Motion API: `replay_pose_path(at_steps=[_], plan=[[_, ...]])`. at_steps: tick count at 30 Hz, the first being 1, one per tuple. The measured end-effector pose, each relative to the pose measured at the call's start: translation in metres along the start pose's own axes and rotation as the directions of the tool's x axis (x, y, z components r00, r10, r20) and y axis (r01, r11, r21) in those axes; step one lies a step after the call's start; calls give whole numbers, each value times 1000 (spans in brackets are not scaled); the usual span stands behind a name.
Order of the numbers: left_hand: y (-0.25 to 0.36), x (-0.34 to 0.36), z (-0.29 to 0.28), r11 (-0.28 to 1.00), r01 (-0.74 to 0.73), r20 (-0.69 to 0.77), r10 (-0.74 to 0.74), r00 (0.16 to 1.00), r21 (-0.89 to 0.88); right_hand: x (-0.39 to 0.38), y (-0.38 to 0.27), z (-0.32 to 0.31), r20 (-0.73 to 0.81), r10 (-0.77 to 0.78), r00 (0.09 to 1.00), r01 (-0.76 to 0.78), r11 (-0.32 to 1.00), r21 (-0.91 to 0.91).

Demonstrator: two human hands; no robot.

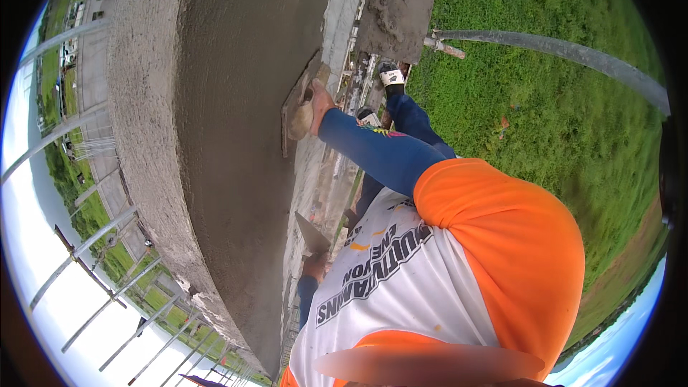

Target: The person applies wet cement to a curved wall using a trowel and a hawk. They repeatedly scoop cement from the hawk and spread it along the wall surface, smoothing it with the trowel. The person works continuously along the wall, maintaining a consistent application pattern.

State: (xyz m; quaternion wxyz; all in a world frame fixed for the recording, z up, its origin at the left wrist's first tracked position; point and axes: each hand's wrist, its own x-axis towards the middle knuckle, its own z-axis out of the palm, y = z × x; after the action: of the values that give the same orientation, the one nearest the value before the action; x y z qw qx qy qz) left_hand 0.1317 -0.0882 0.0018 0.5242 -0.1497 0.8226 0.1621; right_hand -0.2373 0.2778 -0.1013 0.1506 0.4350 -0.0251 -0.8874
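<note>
My right hand [319, 106], in a long blue sleeve, is closed around the handle of a flat plastering float [290, 104]. The float's face lies against a band of wet grey plaster [240, 79] on the wall. Lower and further left, close to my body, my left hand [314, 266] grips a trowel [311, 233] with a tapered metal blade. The trowel is apart from the plastered surface. My left fingers are partly hidden by the trowel and my shirt.
A board [416, 25] bearing a heap of wet mortar [389, 7] lies beyond my feet. My shoes [391, 76] stand on a narrow, mortar-spattered scaffold walkway. A metal pipe [566, 50] crosses at the right over grass [530, 115]. More scaffold poles [54, 132] stand beyond the wall.
</note>
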Motion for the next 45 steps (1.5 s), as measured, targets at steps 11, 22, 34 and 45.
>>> replay_pose_path(at_steps=[11,22,34,45], plan=[[28,24,-8,999,-13,-9,14,1000,46,-70,-328,206,760,-324,563,556,829,-58],[-13,75,26,997,82,98,-81,992,-8,-150,-249,24,509,-315,801,545,736,-403],[40,28,-5,972,11,-32,-4,999,235,-167,-139,61,644,-124,755,651,255,-715],[19,13,45,989,41,-5,-41,999,143,-166,-19,72,748,38,663,726,215,-654]])
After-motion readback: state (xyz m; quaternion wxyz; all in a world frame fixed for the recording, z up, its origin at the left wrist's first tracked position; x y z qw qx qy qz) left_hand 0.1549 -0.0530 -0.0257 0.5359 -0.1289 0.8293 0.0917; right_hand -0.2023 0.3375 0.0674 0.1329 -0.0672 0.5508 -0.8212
